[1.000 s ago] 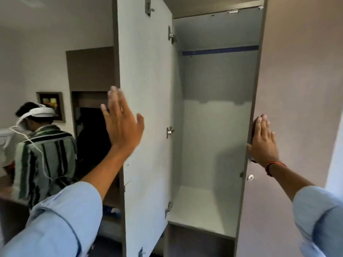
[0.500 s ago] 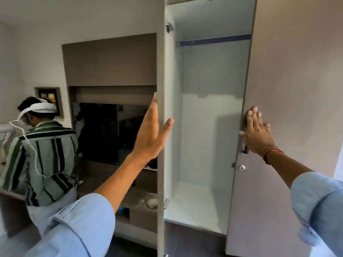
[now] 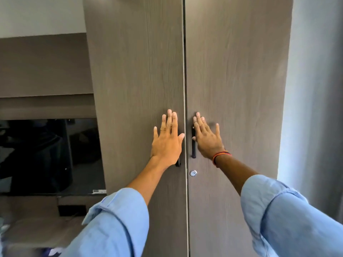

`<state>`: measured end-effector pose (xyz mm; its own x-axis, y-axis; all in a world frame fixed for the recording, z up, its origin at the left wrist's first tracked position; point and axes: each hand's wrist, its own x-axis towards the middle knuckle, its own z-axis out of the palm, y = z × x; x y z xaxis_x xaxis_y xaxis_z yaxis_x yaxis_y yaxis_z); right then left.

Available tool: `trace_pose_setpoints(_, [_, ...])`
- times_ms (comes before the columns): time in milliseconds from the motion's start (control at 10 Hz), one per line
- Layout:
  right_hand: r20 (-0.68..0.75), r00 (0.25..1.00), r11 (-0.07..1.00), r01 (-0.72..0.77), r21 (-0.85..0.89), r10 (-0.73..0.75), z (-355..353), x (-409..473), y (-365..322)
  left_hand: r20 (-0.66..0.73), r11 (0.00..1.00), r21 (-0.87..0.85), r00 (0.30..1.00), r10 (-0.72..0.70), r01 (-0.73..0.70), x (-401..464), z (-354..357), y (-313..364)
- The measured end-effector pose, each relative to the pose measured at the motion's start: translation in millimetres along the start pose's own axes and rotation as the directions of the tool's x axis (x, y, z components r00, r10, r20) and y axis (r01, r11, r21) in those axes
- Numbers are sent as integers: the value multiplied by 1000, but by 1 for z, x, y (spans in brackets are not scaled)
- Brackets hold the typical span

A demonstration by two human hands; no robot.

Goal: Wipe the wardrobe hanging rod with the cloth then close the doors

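Wardrobe doors (image 3: pixel 137 71): two wood-grain panels, ctr frame, long axis vertical, meeting at a thin seam; appear shut. Left hand (image 3: pixel 167 143) flat, fingers spread, palm on left panel, covering its black handle. Right hand (image 3: pixel 207 138) flat, grasping nothing, on right panel just beside right handle (image 3: pixel 193 145). Lock (image 3: pixel 193 173) below. Rod, cloth: not visible. Judgement: doors lie straight ahead of both palms; only release remains.

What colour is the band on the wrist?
Red and orange wristband, seen in the head view.
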<state>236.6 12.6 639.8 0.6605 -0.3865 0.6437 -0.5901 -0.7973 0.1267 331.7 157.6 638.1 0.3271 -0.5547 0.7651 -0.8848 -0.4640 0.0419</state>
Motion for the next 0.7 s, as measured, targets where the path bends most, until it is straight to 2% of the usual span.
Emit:
trace_pose_setpoints(300, [-138, 988, 998, 67, 4, -66, 31, 10, 16, 67, 997, 57, 996, -57, 53, 44, 46, 2])
trace_pose_setpoints(400, [-123, 990, 997, 71, 21, -68, 32, 10, 18, 123, 997, 54, 990, -67, 60, 51, 50, 1])
trace_pose_setpoints(500, [-30, 996, 995, 83, 55, -82, 21, 11, 22, 202, 996, 49, 976, -79, 70, 55, 47, 0])
trace_pose_setpoints(600, [186, 973, 943, 69, 324, -135, -23, 9, 22, 278, 998, 45, 959, -50, 39, 54, 29, 0])
trace_pose_setpoints(700, [76, 978, 732, 94, 675, -195, -80, -17, 26, 346, 1000, 6, 938, -25, 25, 58, 0, 3])
